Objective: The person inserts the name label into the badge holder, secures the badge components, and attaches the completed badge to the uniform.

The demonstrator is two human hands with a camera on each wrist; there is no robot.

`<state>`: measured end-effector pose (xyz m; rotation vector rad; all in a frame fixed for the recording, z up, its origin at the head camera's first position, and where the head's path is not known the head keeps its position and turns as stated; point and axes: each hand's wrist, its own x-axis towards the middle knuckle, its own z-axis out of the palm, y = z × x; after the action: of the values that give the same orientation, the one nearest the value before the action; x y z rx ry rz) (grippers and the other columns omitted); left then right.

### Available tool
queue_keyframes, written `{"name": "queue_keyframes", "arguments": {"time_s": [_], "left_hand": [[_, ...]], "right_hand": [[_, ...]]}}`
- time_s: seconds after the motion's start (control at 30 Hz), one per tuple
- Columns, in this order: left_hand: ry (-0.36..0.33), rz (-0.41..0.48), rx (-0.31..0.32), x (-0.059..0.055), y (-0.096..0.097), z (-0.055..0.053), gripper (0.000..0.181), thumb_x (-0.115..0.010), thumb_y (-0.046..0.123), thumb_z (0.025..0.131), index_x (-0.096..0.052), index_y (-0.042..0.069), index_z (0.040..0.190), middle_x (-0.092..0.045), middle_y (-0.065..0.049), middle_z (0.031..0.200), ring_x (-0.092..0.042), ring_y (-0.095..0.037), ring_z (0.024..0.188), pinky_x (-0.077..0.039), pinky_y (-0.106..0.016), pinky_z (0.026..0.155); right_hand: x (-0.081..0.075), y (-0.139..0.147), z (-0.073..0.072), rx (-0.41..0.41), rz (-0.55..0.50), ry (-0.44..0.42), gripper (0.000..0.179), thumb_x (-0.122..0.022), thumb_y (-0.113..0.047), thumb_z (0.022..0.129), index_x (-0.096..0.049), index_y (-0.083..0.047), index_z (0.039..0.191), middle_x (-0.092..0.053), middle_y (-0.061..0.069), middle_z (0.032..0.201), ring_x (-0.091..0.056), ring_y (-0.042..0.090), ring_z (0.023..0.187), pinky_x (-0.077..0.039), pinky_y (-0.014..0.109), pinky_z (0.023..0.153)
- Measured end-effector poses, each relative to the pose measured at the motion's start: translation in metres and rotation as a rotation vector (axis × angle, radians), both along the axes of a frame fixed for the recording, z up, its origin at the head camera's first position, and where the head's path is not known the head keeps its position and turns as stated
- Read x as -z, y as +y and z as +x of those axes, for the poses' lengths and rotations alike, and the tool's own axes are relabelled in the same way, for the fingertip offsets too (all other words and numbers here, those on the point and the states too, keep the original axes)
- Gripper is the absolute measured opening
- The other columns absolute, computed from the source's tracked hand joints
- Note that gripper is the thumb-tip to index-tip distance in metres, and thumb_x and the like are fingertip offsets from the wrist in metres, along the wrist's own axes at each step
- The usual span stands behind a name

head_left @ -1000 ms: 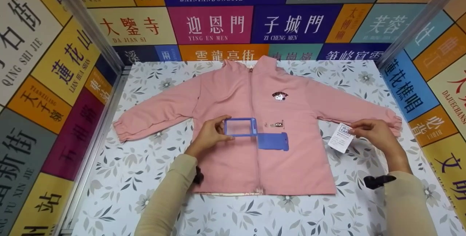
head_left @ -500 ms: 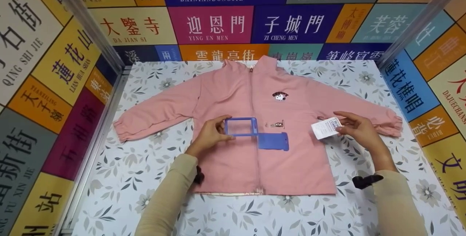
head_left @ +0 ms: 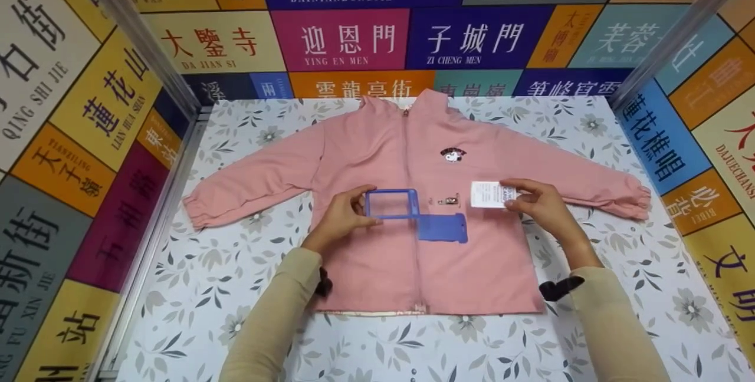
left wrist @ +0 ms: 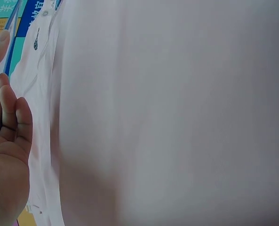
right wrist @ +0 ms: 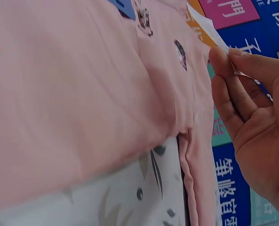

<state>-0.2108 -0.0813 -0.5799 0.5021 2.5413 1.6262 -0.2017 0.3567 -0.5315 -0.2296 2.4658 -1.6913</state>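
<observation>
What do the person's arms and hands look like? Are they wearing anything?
The left sleeve and right sleeve are long, plain and beige. A small black thing sits near each cuff: one on the left wrist, one on the right wrist. The left hand and right hand wear no gloves.

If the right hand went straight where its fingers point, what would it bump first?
Probably the small metal clip on the pink jacket; the right hand might pass above to the blue badge holder frame; height is unclear.
</observation>
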Motion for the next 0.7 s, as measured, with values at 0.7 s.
{"name": "queue_keyframes", "arguments": {"time_s": [0.7], "left_hand": [[-0.017, 0.021, -0.003, 0.001, 0.007, 0.000, 0.076, -0.092, 0.015, 0.066, -0.061, 0.014, 0.135, -0.063, -0.010, 0.082, -0.056, -0.012, 0.069, -0.050, -0.021, 0.064]], "right_hand": [[0.016, -0.057, -0.006, -0.056, -0.080, -0.080, 0.050, -0.073, 0.000, 0.085, -0.059, 0.000, 0.133, -0.063, 0.019, 0.130, -0.072, 0.005, 0.083, -0.059, 0.022, 0.077]]}}
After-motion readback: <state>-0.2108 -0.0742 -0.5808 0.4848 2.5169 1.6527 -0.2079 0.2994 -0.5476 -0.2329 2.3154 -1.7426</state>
